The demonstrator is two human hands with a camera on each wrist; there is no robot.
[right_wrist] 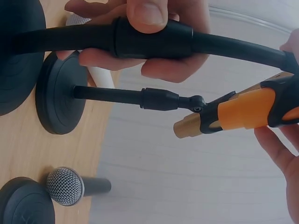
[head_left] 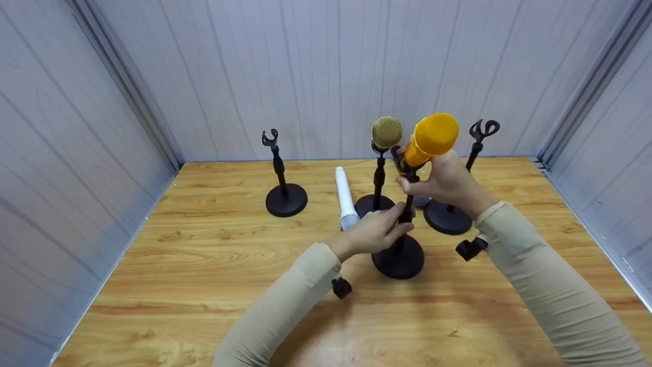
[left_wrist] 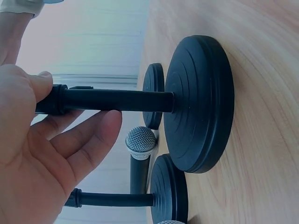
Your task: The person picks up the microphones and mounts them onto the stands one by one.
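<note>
A yellow microphone (head_left: 433, 135) sits in the clip at the top of the nearest black stand (head_left: 400, 260), its mesh head tilted up. My right hand (head_left: 451, 181) holds the microphone at the clip, fingers behind it and thumb near the top of the pole. Lower down, my left hand (head_left: 374, 232) grips the pole; in the left wrist view its thumb and fingers lie around the collar (left_wrist: 57, 99). The round base (left_wrist: 201, 105) stands on the table. In the right wrist view, the yellow microphone's body (right_wrist: 247, 108) runs through the clip, with right-hand fingers beneath it.
Just behind is a gold microphone (head_left: 386, 132) on its own stand. A white microphone (head_left: 344, 191) lies left of it. Other stands rise at the left (head_left: 286, 200) and right (head_left: 448, 216). A silver-headed black microphone (right_wrist: 65, 186) lies between bases. Panel walls (head_left: 316, 76) enclose the wooden table (head_left: 204, 285).
</note>
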